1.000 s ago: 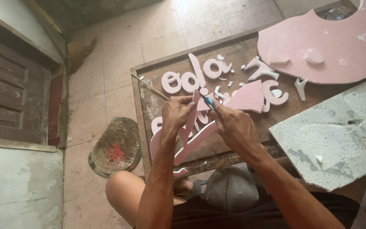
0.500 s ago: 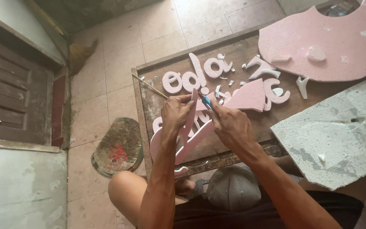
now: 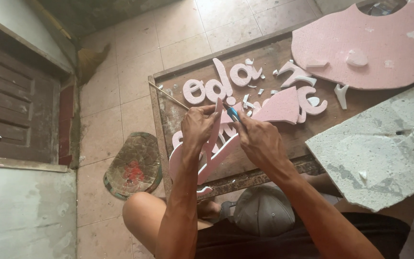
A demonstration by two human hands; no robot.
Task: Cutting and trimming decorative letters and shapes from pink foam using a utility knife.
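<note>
Cutting so close to his own fingers looks risky: the left hand (image 3: 198,125) pinches the thin pink foam cutout (image 3: 212,153) above the desk (image 3: 283,139), the right hand (image 3: 259,141) clenches a blue-tipped knife (image 3: 233,114); one slip nicks skin or snaps the foam.

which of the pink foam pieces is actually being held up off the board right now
The long curved pink foam piece gripped by the left hand, with the right hand putting a blue-handled tool to it. The cut-out letters lie flat on the wooden board.

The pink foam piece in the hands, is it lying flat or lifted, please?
Lifted: the pink foam piece tilts up off the wooden board, gripped by the left hand.
</note>
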